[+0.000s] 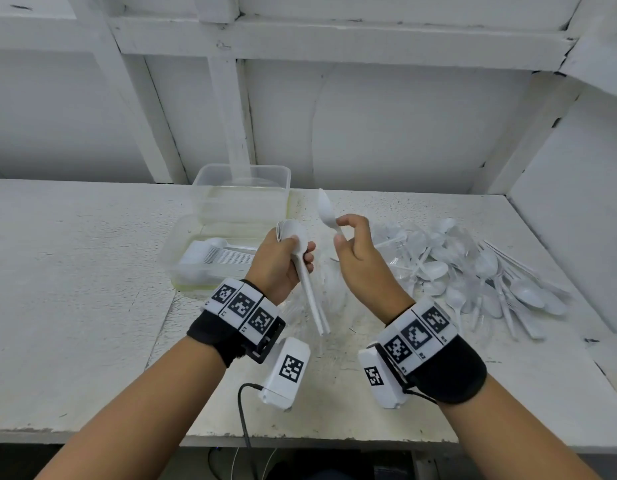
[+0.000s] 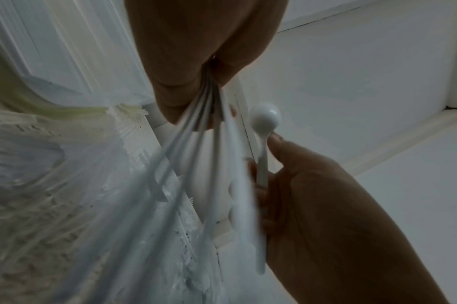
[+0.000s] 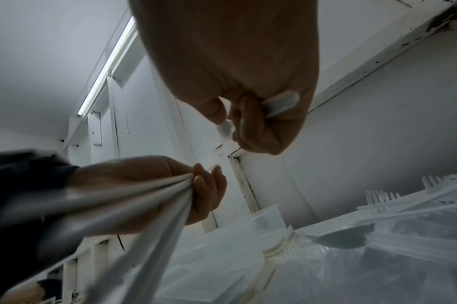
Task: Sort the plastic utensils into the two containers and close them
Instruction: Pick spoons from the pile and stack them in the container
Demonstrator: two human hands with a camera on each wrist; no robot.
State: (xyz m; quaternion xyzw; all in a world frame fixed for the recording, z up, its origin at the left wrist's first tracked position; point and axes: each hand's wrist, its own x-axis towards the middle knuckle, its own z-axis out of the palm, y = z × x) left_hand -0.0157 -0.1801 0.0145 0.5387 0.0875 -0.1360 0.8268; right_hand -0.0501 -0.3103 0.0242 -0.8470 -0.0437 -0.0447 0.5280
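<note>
My left hand (image 1: 286, 258) grips a stack of several white plastic spoons (image 1: 309, 285), bowls up and handles pointing down toward me; the same stack of spoons (image 2: 196, 164) fans out below the left hand (image 2: 196, 67) in the left wrist view. My right hand (image 1: 355, 247) pinches a single white spoon (image 1: 326, 207) by its handle, bowl upward, just right of the stack. That single spoon (image 2: 263, 121) also shows from the left wrist, and its handle (image 3: 282, 103) crosses the right hand (image 3: 248, 92). A clear container (image 1: 172, 251) at left holds stacked white utensils.
A second clear container (image 1: 241, 192) stands empty behind the first. A pile of loose white and clear utensils (image 1: 473, 271) covers the white table (image 1: 75, 289) to the right. White wall panels and a shelf side close the back and right.
</note>
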